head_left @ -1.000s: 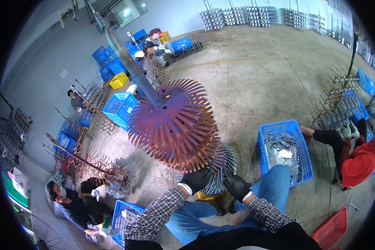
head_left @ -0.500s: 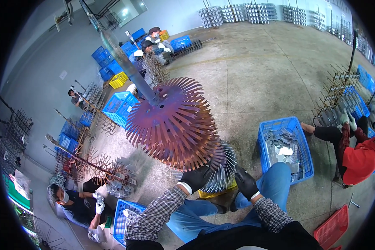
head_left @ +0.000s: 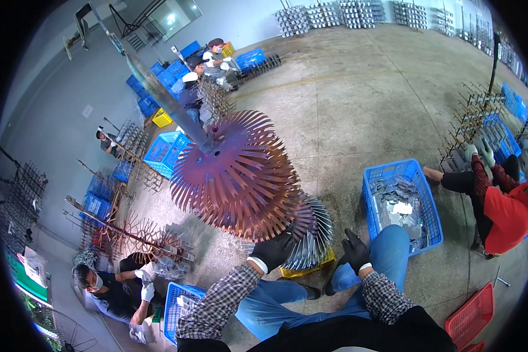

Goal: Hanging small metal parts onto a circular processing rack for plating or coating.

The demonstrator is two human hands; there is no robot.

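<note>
and there's no readable text anywhere in view right now, not one word, number or label; over on the left wall (head_left: pixel 64 138) hangs a small pale sheet (head_left: pixel 87 111), but it's far too small to make out any print.

Around me the grey floor (head_left: pixel 364 105) carries a blue crate (head_left: pixel 433 220) on my right; a red basket (head_left: pixel 470 315), a metal bar (head_left: pixel 500 277) beside it; a yellow crate (head_left: pixel 311 268) ahead.

Left hand (head_left: pixel 270 253) with fingertips hidden at the finned rack (head_left: pixel 232 176), yellow crate (head_left: pixel 312 267) mostly hidden below it
</note>
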